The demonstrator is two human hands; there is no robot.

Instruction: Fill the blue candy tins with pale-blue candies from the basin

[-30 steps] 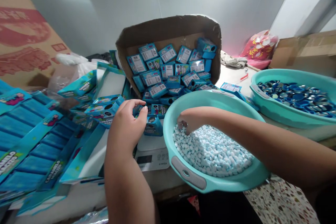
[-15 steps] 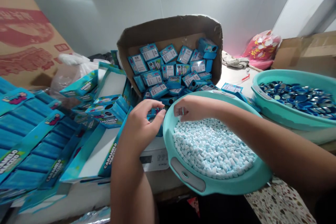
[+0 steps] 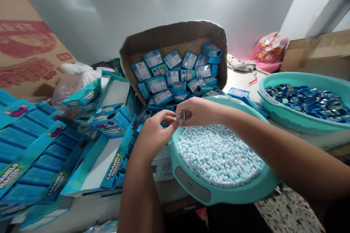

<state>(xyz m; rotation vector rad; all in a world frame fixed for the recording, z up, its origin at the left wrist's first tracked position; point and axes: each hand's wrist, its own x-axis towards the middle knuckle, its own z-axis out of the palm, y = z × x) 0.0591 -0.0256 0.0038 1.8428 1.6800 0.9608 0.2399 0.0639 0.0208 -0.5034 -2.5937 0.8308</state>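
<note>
Head view, basin [image 3: 235, 196] overlapping scale [image 3: 164, 169], carton [image 3: 177, 33] behind

Left hand [image 3: 157, 131] just beside curled right hand [image 3: 197, 112], teal basin [image 3: 232, 194] (pale pellets [image 3: 218, 156] inside), carton [image 3: 175, 33] behind.

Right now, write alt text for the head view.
The left hand and right hand meet over the rim of a round turquoise plastic basin of small white and pale-blue pellets; behind, a brown cardboard carton holds blue printed boxes.

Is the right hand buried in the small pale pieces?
No, the right hand is above the pale pieces, close beside the left hand.
</note>
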